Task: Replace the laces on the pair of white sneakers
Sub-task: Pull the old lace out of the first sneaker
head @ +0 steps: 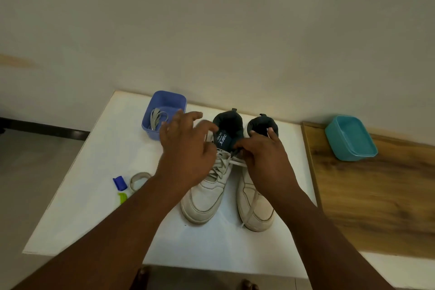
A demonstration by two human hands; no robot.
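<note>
Head view shows a white table (98, 207) standing against a pale wall (211, 19), its left edge slanting away over grey floor and its near edge cutting across the bottom of the picture. On its right it meets a wooden surface (376, 195), which bears a teal tub (350, 138) well apart from the shoes. Bare white top lies open in front of the toes and along the left side.

Two white sneakers sit side by side near the middle of the table, long axes running near to far, toes toward the person and dark-lined heel openings toward the wall. The left sneaker (204, 198) carries a white lace (222, 165) crossing through its eyelets; the right sneaker (256, 205) has a loose lace end (250, 205) trailing down over its toe.

The left hand (186, 148) hovers over the left sneaker's upper lacing with fingers spread and relaxed, gripping nothing visible. The right hand (263, 150) has fingers curled at the top of the lacing, pinching the lace by the tongue.

A blue tub (164, 113) at the far left of the table holds a bundle of grey laces (157, 119). Near the left forearm lie a roll of tape (138, 180) and a blue-and-green item (121, 189), which cannot be identified.
</note>
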